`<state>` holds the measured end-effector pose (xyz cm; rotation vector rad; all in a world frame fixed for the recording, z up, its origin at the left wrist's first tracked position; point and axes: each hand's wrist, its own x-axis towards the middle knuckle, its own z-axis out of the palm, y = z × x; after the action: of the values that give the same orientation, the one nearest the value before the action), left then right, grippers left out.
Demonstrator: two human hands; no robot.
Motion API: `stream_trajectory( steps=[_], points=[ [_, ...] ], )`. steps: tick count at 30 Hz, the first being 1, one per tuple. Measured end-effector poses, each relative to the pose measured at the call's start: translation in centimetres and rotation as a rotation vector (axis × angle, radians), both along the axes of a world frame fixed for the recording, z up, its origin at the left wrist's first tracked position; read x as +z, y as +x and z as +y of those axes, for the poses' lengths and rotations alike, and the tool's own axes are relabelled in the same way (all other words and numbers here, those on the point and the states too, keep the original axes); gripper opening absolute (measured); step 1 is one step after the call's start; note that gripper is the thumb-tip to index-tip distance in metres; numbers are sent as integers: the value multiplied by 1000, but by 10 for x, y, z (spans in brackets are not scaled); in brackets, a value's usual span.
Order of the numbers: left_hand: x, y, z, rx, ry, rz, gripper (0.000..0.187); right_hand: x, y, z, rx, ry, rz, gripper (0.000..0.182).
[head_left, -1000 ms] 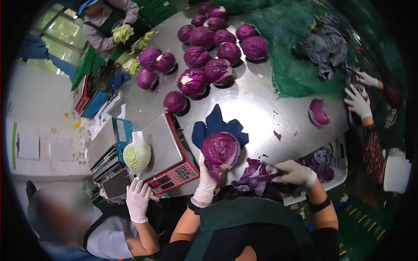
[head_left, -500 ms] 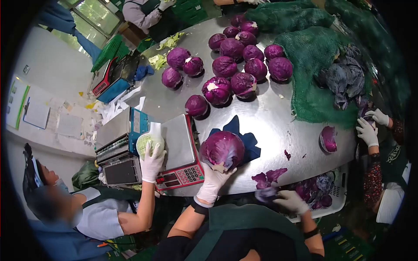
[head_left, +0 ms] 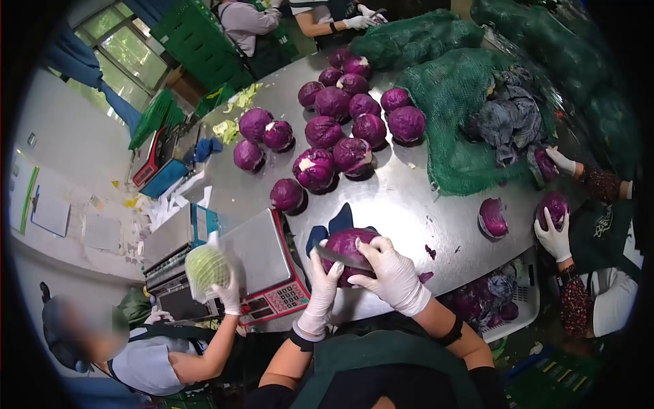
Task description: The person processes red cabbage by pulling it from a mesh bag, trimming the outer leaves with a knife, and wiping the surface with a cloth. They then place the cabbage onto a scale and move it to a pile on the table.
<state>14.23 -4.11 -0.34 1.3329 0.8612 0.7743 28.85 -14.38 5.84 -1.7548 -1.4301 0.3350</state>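
A red cabbage (head_left: 351, 240) is between my gloved hands at the table's near edge. My left hand (head_left: 322, 292) grips its left side, fingers curled around it. My right hand (head_left: 394, 278) is closed at the right, holding a knife (head_left: 344, 258) whose grey blade lies across the near side of the cabbage. The knife's handle is hidden in my fingers. Behind the cabbage a dark blue cloth (head_left: 340, 217) lies on the table. A torn purple leaf piece (head_left: 426, 277) is just right of my right hand.
Several red cabbages (head_left: 323, 132) stand on the steel table (head_left: 402, 204). A red-framed scale (head_left: 279, 300) is at left; a co-worker's hand (head_left: 228, 293) holds a wrapped green cabbage (head_left: 207, 271) there. At right, another co-worker's hand (head_left: 555, 238) holds a red cabbage. A white crate (head_left: 524, 310) contains purple leaves.
My right hand has come from the leaf crate up to the cabbage, and the blade now lies across it. The left co-worker has lifted the green cabbage leftward. The view has shifted.
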Motion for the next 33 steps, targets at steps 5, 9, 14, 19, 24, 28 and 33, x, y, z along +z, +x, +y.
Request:
stream_trajectory(
  steps=[5, 9, 14, 19, 24, 28, 33],
  points=[
    [-8, 9, 15, 9, -713, -333, 60, -40, -7, -15, 362, 61, 146, 18],
    [-24, 18, 50, 65, -859, -315, 80, -79, 32, -52, 359, -302, 420, 36],
    [-79, 33, 109, 257, -890, -568, 87, -110, 79, -79, -95, -337, 303, 53],
    [-111, 45, 140, 513, -910, -574, 87, -64, 116, -56, -306, 26, 1063, 38],
    [-107, 51, 190, 746, -1070, -809, 92, -82, 131, 5, -437, 173, 1249, 26],
    [-147, 51, 277, 696, -1073, -1172, 97, -93, 134, 60, -375, 76, 1221, 34],
    [-49, 71, 283, 593, -687, -962, 102, -124, 157, 151, -440, 53, 1163, 52]
  ],
)
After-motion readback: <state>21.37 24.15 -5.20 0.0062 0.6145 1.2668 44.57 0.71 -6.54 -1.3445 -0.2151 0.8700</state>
